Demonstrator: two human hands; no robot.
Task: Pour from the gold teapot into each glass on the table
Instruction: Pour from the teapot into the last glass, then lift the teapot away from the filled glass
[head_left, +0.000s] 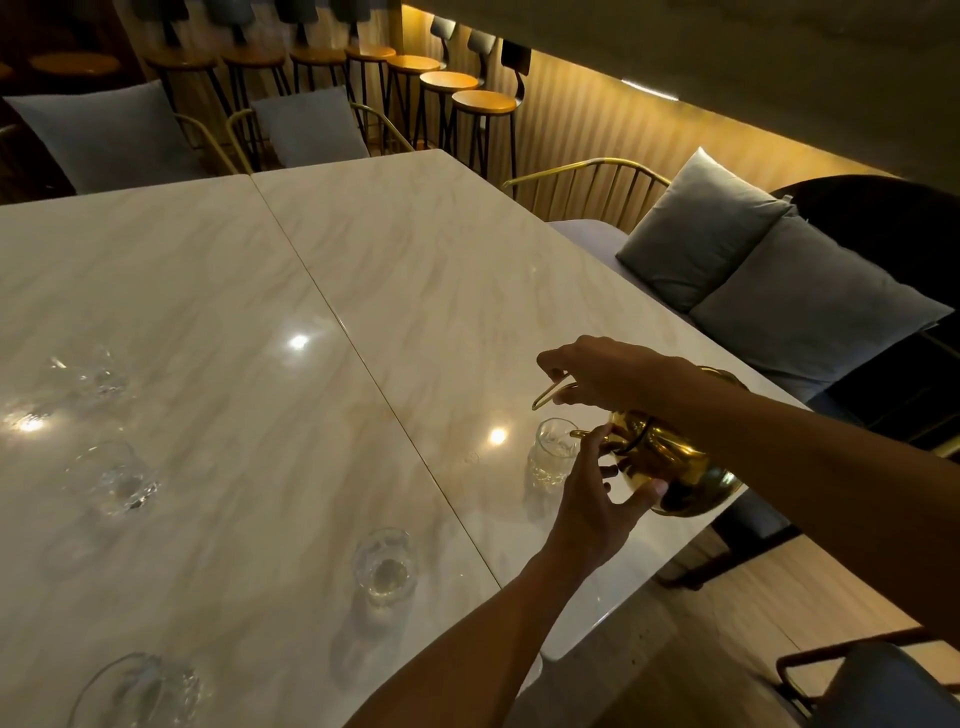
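Observation:
The gold teapot (670, 462) is tilted to the left above the marble table (415, 260), near its right edge. My right hand (602, 371) grips the thin gold handle from above. My left hand (592, 493) supports the pot's body, thumb underneath and fingers by the spout. The spout points down at the rim of a clear glass (553, 452) with some pale liquid in it. A second glass (387, 566) stands nearer to me. Further glasses are to the left: one at mid-left (122, 480), one farther back (91, 371), one at the bottom edge (140, 686).
A seam (332, 306) runs between the two joined tabletops. Gold-framed chairs with grey cushions (779, 270) line the right side and the far end. Bar stools (449, 83) stand along the back wall. A dark chair (872, 680) is at the lower right.

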